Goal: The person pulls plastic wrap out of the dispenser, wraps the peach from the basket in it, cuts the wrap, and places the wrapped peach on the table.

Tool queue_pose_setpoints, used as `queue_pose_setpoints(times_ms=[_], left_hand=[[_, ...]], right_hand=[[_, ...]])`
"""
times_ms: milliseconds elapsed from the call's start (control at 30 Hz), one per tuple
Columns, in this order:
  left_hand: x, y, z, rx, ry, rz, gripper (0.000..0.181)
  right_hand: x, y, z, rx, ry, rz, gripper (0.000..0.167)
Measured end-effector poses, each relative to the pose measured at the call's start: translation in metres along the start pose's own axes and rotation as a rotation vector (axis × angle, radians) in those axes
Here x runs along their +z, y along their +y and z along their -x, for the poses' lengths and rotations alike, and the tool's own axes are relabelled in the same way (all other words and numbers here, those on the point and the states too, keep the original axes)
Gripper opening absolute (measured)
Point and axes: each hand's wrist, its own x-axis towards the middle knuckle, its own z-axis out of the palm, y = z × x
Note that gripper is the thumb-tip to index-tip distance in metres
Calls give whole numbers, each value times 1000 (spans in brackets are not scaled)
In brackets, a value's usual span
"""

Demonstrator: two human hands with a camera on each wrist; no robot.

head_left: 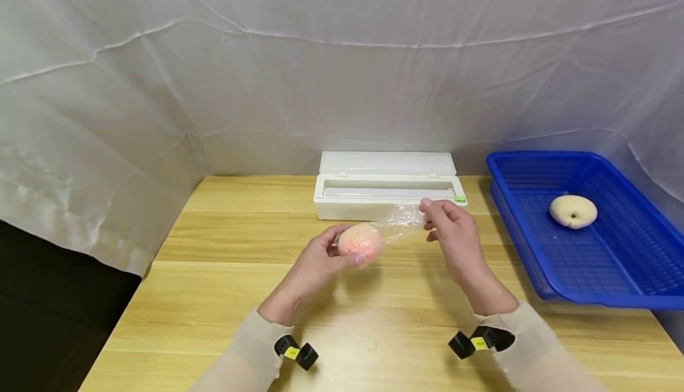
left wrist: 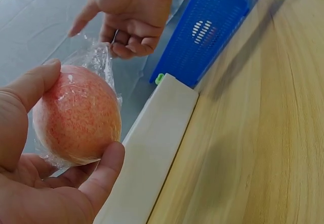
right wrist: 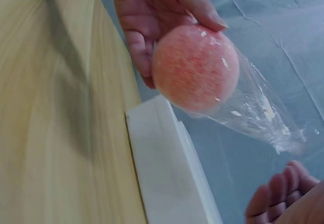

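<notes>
Head view: left hand (head_left: 322,256) clasps the wrapped peach (head_left: 360,241), seven o'clock of the white box (head_left: 347,209); whether right hand (head_left: 453,234) pinches the film (head_left: 402,216), at two o'clock, I cannot tell; best tension it gently.

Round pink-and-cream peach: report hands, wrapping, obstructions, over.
Left hand holding the round pink-and-cream peach. Right hand at tail end of the clear plastic film around it, grip unclear. White rectangular box behind; nothing visibly in the way.
</notes>
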Motion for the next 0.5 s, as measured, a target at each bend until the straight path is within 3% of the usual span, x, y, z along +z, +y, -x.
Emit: queue_pose_setpoints(times_ms=[100,167,300,500], left_hand=[[1,0,1,1,22,-95,67],[2,0,2,1,28,-140,69],[2,-2,4,3,8,-163,70],[-2,-3,4,-9,-26,-52,65]], right_hand=[[-4,-4,-4,10,-46,142,35],[-5,-4,-6,10,-41,179,32],[-5,-3,-12,38,2,121,26],[-3,1,-13,35,7,-30,23]])
